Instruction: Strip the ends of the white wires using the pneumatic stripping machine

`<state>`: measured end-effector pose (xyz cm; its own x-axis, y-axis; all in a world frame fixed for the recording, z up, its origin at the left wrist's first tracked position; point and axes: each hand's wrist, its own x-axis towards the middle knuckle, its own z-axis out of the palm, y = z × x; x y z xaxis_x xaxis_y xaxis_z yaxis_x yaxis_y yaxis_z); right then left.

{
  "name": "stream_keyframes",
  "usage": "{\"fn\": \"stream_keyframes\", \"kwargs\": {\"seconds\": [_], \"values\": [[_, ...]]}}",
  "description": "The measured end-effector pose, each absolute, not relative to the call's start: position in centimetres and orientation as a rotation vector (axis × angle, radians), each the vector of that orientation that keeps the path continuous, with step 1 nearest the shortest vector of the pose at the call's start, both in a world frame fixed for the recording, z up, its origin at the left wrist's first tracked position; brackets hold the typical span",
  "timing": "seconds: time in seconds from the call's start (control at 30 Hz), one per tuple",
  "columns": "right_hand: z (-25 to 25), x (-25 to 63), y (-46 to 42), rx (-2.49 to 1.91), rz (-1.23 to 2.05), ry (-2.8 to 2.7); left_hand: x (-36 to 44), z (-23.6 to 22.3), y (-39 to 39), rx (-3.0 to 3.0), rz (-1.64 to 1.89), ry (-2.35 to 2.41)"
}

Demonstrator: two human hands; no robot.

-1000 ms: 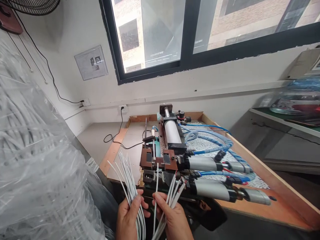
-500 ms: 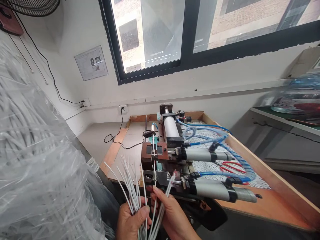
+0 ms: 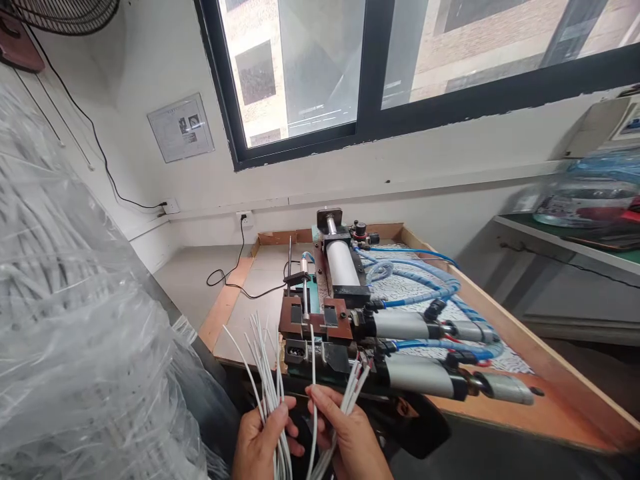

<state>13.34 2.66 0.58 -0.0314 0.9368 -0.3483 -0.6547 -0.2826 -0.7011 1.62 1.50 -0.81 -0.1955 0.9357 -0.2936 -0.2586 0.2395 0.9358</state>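
My left hand (image 3: 263, 437) is closed round a bundle of thin white cables (image 3: 267, 373), their loose ends fanned upward. Between thumb and fingertips, my right hand (image 3: 350, 427) pinches one single white cable (image 3: 313, 373). Its tip points up at the gap between the brown jaw blocks of a pneumatic clamping machine (image 3: 315, 320); I cannot tell whether it touches. A second, shorter bunch of white cables (image 3: 354, 387) lies in the right palm, with ends poking out past the fingers. The lower parts of the cables run out of view.
Silver cylinders (image 3: 415, 377) with blue air hoses (image 3: 440, 287) jut right from the machine. A wooden-rimmed bench (image 3: 555, 413) surrounds it, with white scraps (image 3: 480, 320) on top. At left stands a plastic-wrapped bulk of cables (image 3: 90, 320). A side shelf (image 3: 525, 230) is at right.
The brown jaw blocks and the lower grips have moved apart, and the cylinder rods stand differently. My right hand has shifted slightly down and right with the single cable.
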Motion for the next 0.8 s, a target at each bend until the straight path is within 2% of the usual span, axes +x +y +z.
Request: {"fn": "stream_keyframes", "kwargs": {"seconds": [0.27, 0.43, 0.63, 0.8], "values": [[1.0, 13.3, 3.8, -0.918, 1.734, -0.36, 1.8, -0.3, 1.5, 0.65, 1.352, 1.305], [1.1, 12.8, 3.0, -0.829, 1.902, -0.568, 1.7, -0.5, 1.4, 0.736, 1.297, 1.262], [0.8, 12.5, 2.4, -0.986, 1.541, -0.531, 1.9, 0.0, 1.6, 0.68, 1.369, 1.258], [0.4, 12.9, 3.5, -1.047, 1.503, -0.391, 2.3, 0.6, 1.5, 0.435, 1.428, 1.267]]}}
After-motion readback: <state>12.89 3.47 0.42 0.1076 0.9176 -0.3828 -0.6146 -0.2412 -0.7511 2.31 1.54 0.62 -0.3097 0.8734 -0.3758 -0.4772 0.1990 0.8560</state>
